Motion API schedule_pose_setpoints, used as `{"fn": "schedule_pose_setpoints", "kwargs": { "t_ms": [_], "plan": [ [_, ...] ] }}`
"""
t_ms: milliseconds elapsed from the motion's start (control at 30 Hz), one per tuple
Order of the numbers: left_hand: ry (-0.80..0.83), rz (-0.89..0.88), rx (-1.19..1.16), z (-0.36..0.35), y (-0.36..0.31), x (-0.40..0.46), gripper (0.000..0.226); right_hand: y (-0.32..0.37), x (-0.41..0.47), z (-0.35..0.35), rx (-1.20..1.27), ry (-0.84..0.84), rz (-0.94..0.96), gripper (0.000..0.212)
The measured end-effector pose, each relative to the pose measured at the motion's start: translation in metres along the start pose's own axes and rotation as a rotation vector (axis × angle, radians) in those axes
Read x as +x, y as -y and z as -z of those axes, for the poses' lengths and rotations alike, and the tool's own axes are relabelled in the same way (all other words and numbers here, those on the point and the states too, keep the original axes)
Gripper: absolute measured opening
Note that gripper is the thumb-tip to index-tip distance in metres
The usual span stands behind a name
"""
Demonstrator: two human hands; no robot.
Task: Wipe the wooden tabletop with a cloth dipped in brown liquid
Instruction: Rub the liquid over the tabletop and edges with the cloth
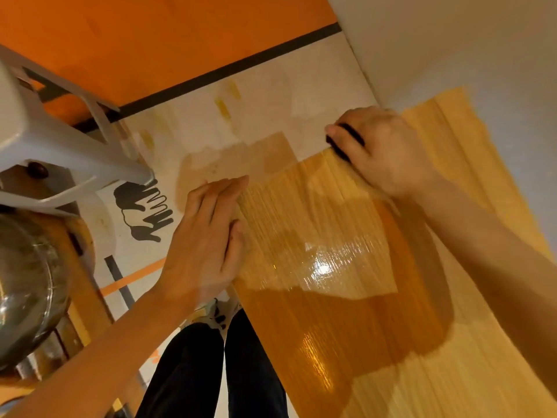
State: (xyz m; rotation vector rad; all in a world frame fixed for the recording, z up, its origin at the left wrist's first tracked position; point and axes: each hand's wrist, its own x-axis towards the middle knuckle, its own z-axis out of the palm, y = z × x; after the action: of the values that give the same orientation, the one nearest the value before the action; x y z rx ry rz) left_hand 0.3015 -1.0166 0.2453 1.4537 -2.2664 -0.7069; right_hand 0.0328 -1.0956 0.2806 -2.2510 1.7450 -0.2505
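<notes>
The wooden tabletop [346,236] fills the middle and right of the head view; a wide band of it is wet, darker and glossy. My right hand [388,149] is at the tabletop's far edge and grips a small dark cloth [346,140], of which only a black strip shows between the fingers. My left hand [208,236] lies flat with straight fingers on the tabletop's left edge.
A white plastic stool [54,128] stands at the left, with a metal bowl [24,285] below it. The floor beyond is pale with stains and an orange area. A white wall borders the tabletop on the right. My legs [217,369] are under the table edge.
</notes>
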Motion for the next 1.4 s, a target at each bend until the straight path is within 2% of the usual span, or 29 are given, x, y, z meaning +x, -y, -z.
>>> {"fn": "schedule_pose_setpoints", "kwargs": {
  "t_ms": [67, 133, 200, 300, 400, 500, 567, 633, 700, 767, 833, 900, 933, 1000, 1100, 1167, 1233, 1300, 1400],
  "plan": [
    [-0.01, 0.005, -0.009, -0.001, 0.0, 0.0, 0.051, -0.022, 0.004, 0.015, -0.018, -0.041, -0.142, 0.051],
    [-0.014, 0.023, -0.024, -0.002, 0.001, -0.001, 0.051, -0.01, 0.01, 0.004, -0.059, -0.086, -0.22, 0.049],
    [-0.017, 0.035, -0.031, -0.002, 0.002, -0.002, 0.052, 0.034, 0.009, -0.022, -0.07, -0.119, -0.157, 0.047],
    [-0.022, 0.05, -0.04, -0.002, 0.001, -0.004, 0.054, 0.097, 0.0, -0.056, -0.049, -0.137, 0.042, 0.044],
    [-0.061, 0.07, -0.081, -0.004, 0.0, -0.007, 0.059, 0.079, 0.0, -0.042, 0.029, 0.013, 0.068, 0.046],
    [-0.122, 0.205, -0.239, -0.006, 0.001, -0.023, 0.06, 0.022, -0.004, -0.016, -0.027, -0.014, -0.026, 0.047],
    [-0.176, 0.317, -0.353, -0.008, 0.002, -0.039, 0.059, 0.004, -0.007, -0.008, -0.012, -0.079, -0.17, 0.047],
    [-0.186, 0.386, -0.469, -0.011, -0.001, -0.05, 0.057, 0.014, -0.007, -0.017, 0.006, -0.154, -0.299, 0.044],
    [-0.172, 0.405, -0.579, -0.013, -0.006, -0.054, 0.056, 0.052, -0.008, -0.033, 0.012, -0.172, -0.326, 0.043],
    [-0.159, 0.4, -0.627, -0.014, -0.008, -0.052, 0.056, 0.105, -0.013, -0.054, 0.024, -0.167, -0.21, 0.042],
    [-0.159, 0.388, -0.637, -0.015, -0.006, -0.05, 0.056, 0.149, -0.019, -0.07, 0.059, -0.155, 0.009, 0.037],
    [-0.167, 0.383, -0.65, -0.017, -0.005, -0.05, 0.055, 0.162, -0.021, -0.071, 0.097, -0.049, 0.138, 0.039],
    [-0.165, 0.38, -0.658, -0.017, -0.005, -0.05, 0.056, 0.153, -0.019, -0.065, 0.118, -0.002, 0.14, 0.043],
    [-0.151, 0.369, -0.659, -0.016, -0.006, -0.048, 0.058, 0.115, -0.021, -0.049, 0.149, 0.015, 0.043, 0.047],
    [-0.103, 0.371, -0.651, -0.014, 0.001, -0.052, 0.061, 0.055, -0.036, -0.024, 0.105, -0.086, -0.21, 0.047],
    [-0.106, 0.368, -0.676, -0.012, 0.003, -0.06, 0.06, 0.049, -0.037, -0.022, 0.112, -0.185, -0.375, 0.045],
    [-0.141, 0.355, -0.773, -0.012, -0.003, -0.071, 0.057, 0.075, -0.031, -0.035, 0.147, -0.241, -0.46, 0.045],
    [-0.167, 0.358, -0.874, -0.014, -0.011, -0.078, 0.053, 0.121, -0.031, -0.055, 0.172, -0.216, -0.351, 0.044],
    [-0.146, 0.38, -0.919, -0.014, -0.013, -0.076, 0.052, 0.176, -0.043, -0.079, 0.134, -0.095, 0.0, 0.043]
  ]
}}
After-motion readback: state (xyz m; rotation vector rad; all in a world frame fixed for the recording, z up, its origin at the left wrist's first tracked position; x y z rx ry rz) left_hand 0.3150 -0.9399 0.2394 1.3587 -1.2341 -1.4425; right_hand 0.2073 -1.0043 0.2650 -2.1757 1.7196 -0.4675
